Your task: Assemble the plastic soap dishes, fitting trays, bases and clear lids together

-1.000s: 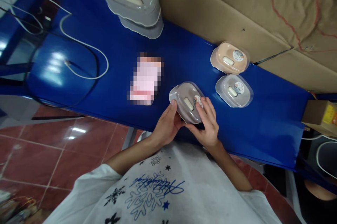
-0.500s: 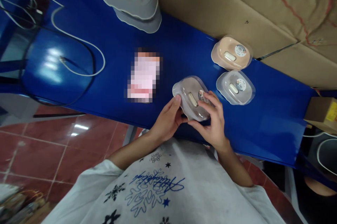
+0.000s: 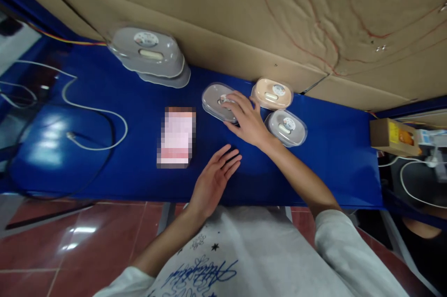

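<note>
My right hand (image 3: 246, 120) reaches to the back of the table, its fingers curved over a grey lidded plastic box (image 3: 213, 99). This box is oval, with a clear lid and a round label partly under my fingers. Just right of it stand a peach lidded box (image 3: 271, 94) and, nearer me, a pale grey-white lidded box (image 3: 288, 128); each has a round label and a cream oblong piece on top. My left hand (image 3: 213, 180) hovers near the table's front edge, fingers stretched out and holding nothing.
Stacked grey lidded boxes (image 3: 148, 62) stand at the back left. A blurred-out pink rectangle (image 3: 177, 136) lies on the blue table (image 3: 335, 166). White cable (image 3: 104, 148) loops at left. Cardboard (image 3: 209, 17) lines the back; a small carton (image 3: 394, 136) sits at right.
The grey box has moved from between both hands near the front edge to the back, beside the peach box. My left hand has let go of it. The view has tilted upward.
</note>
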`<control>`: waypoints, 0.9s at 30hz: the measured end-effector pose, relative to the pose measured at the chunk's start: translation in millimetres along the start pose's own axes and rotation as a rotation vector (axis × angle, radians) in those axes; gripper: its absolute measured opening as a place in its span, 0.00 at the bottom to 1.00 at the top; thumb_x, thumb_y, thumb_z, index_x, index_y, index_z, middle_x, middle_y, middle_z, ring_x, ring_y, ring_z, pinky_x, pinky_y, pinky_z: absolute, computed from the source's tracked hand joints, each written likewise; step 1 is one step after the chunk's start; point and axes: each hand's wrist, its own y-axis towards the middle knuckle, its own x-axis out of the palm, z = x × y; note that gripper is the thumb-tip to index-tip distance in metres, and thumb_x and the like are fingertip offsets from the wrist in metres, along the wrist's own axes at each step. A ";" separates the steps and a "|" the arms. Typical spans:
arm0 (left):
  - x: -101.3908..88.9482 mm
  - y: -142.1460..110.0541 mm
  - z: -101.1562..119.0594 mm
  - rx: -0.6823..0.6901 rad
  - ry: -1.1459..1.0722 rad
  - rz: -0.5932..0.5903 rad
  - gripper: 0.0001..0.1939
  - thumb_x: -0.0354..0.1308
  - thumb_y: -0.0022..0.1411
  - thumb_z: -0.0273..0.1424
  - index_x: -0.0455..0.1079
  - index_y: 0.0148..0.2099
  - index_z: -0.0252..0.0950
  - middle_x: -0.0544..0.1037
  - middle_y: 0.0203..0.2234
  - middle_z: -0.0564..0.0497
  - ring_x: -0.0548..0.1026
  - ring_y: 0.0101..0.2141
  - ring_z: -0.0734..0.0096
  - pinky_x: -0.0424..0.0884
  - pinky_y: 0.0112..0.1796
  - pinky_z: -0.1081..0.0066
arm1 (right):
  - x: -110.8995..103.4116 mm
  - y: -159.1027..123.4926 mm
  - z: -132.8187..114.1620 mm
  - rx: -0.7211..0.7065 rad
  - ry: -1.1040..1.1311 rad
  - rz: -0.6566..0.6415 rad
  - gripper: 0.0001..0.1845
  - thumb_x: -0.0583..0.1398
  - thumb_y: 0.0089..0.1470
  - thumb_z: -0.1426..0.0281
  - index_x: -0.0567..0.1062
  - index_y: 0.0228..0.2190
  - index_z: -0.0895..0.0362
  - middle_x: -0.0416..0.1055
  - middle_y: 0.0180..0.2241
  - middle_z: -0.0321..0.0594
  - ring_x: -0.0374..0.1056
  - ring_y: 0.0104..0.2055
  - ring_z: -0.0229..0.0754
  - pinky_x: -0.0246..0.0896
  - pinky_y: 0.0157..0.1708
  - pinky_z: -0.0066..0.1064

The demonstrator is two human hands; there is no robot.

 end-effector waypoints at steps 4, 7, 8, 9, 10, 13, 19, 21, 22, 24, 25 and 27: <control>1.4 2.3 1.4 -0.006 0.034 -0.039 0.19 0.64 0.69 0.31 0.77 0.61 0.36 0.83 0.57 0.41 0.79 0.61 0.54 0.66 0.70 0.52 | -26.2 -30.5 -1.1 -0.009 -0.049 0.023 0.38 0.61 0.70 0.58 0.57 0.74 0.52 0.55 0.77 0.50 0.45 0.81 0.56 0.35 0.77 0.60; 3.1 2.3 0.3 0.007 0.097 -0.063 0.17 0.67 0.69 0.32 0.79 0.58 0.37 0.84 0.54 0.43 0.80 0.59 0.54 0.68 0.68 0.52 | -48.6 -81.4 23.7 0.107 -0.068 0.079 0.44 0.63 0.67 0.51 0.55 0.75 0.50 0.55 0.77 0.51 0.48 0.80 0.58 0.42 0.76 0.61; 3.7 2.5 -0.7 0.018 0.123 -0.065 0.16 0.67 0.69 0.33 0.79 0.56 0.37 0.84 0.53 0.43 0.81 0.59 0.54 0.69 0.67 0.52 | -53.8 -99.7 36.5 0.183 -0.088 0.107 0.47 0.65 0.65 0.49 0.54 0.75 0.49 0.55 0.77 0.53 0.48 0.80 0.62 0.43 0.75 0.64; 4.5 3.1 -1.9 0.030 0.145 -0.067 0.15 0.67 0.69 0.33 0.80 0.55 0.37 0.85 0.52 0.43 0.81 0.58 0.54 0.69 0.67 0.52 | -57.5 -117.1 49.7 0.261 -0.108 0.111 0.51 0.67 0.62 0.46 0.54 0.75 0.48 0.53 0.77 0.54 0.48 0.80 0.66 0.43 0.74 0.69; 5.4 4.1 -3.4 0.037 0.161 -0.071 0.15 0.68 0.69 0.34 0.80 0.55 0.37 0.85 0.52 0.43 0.81 0.58 0.53 0.69 0.67 0.51 | -59.6 -132.5 61.9 0.323 -0.105 0.099 0.52 0.68 0.61 0.46 0.55 0.75 0.48 0.53 0.77 0.56 0.48 0.79 0.69 0.44 0.73 0.72; 10.3 9.3 -9.7 -0.014 0.169 -0.102 0.19 0.68 0.69 0.34 0.77 0.60 0.36 0.84 0.56 0.40 0.78 0.62 0.49 0.65 0.69 0.47 | -58.6 -163.5 78.7 0.402 0.030 0.054 0.48 0.67 0.62 0.49 0.56 0.74 0.47 0.56 0.75 0.57 0.55 0.77 0.68 0.54 0.71 0.69; 17.1 18.3 -24.4 -0.152 0.126 -0.220 0.38 0.72 0.66 0.36 0.63 0.74 0.46 0.77 0.66 0.40 0.71 0.68 0.42 0.67 0.67 0.40 | -44.6 -177.5 28.9 0.275 0.509 -0.016 0.51 0.72 0.58 0.50 0.55 0.73 0.41 0.62 0.71 0.49 0.63 0.73 0.60 0.63 0.70 0.58; 16.3 19.2 -27.2 -0.149 0.128 -0.284 0.40 0.74 0.64 0.36 0.63 0.74 0.48 0.75 0.67 0.41 0.71 0.67 0.39 0.71 0.64 0.39 | -42.1 -179.1 22.4 0.227 0.621 -0.079 0.51 0.69 0.61 0.49 0.53 0.74 0.40 0.60 0.73 0.48 0.61 0.74 0.59 0.62 0.71 0.57; 15.8 19.4 -28.2 -0.151 0.132 -0.299 0.40 0.74 0.64 0.35 0.64 0.74 0.49 0.75 0.67 0.41 0.72 0.67 0.38 0.72 0.63 0.39 | -41.8 -179.8 25.8 0.217 0.647 -0.080 0.48 0.67 0.63 0.48 0.52 0.75 0.40 0.58 0.74 0.47 0.59 0.75 0.59 0.60 0.72 0.58; 15.1 19.6 -29.5 -0.158 0.140 -0.290 0.38 0.74 0.64 0.33 0.66 0.73 0.48 0.77 0.65 0.42 0.73 0.66 0.39 0.74 0.62 0.39 | -43.0 -181.2 45.9 0.251 0.619 -0.003 0.44 0.64 0.66 0.49 0.53 0.74 0.40 0.57 0.75 0.47 0.58 0.76 0.59 0.60 0.72 0.58; 15.0 19.6 -30.1 -0.160 0.146 -0.275 0.38 0.74 0.65 0.32 0.67 0.73 0.48 0.78 0.63 0.42 0.74 0.65 0.40 0.75 0.61 0.40 | -44.5 -182.0 61.1 0.288 0.556 0.048 0.42 0.64 0.66 0.49 0.55 0.74 0.41 0.58 0.75 0.49 0.58 0.76 0.59 0.60 0.71 0.59; 15.2 19.5 -31.6 -0.161 0.156 -0.251 0.36 0.73 0.65 0.32 0.68 0.72 0.47 0.80 0.61 0.42 0.75 0.64 0.42 0.76 0.61 0.42 | -48.8 -183.5 97.0 0.364 0.358 0.110 0.42 0.66 0.64 0.49 0.60 0.72 0.45 0.59 0.74 0.52 0.57 0.76 0.62 0.57 0.71 0.63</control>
